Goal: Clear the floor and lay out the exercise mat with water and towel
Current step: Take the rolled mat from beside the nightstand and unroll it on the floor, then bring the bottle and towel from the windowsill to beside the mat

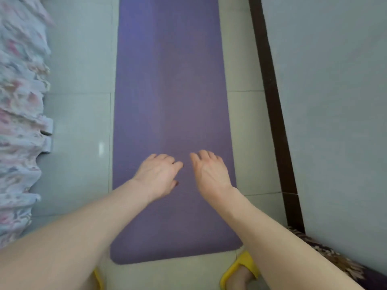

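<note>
Lying flat: the purple exercise mat stretched lengthwise over the pale tiled floor, its near rounded end just ahead of the person's feet.
Left hand: rested palm down on the mat's near third, left of the mat's centre line, fingers spread loosely and slightly curled, holding nothing.
Right hand: rested palm down on the mat beside the left hand, right of the centre line, fingers extended and open, gripping nothing; the two hands sat close but apart.
Forearms: both bare, reaching in over the mat's near end from the bottom corners.
Cut off: the mat's far end ran past the top edge, so its full length could not be judged.
Hard to make out: the fingertips were blurred, and whether they pressed the mat or only hovered just over it could not be told.
Slippers: a yellow slipper sat on the floor just beyond the mat's near right corner, partly hidden by the right forearm; only a sliver of another yellow one showed past the near left corner.
Left of the mat: a crumpled floral fabric, pastel pink and blue, lay well apart across a strip of tile.
Right of the mat: a dark brown baseboard ran along a plain grey wall.
Mat surface: matte, finely ribbed, with rounded corners.
Floor: glossy square tiles with thin grout lines.
</note>
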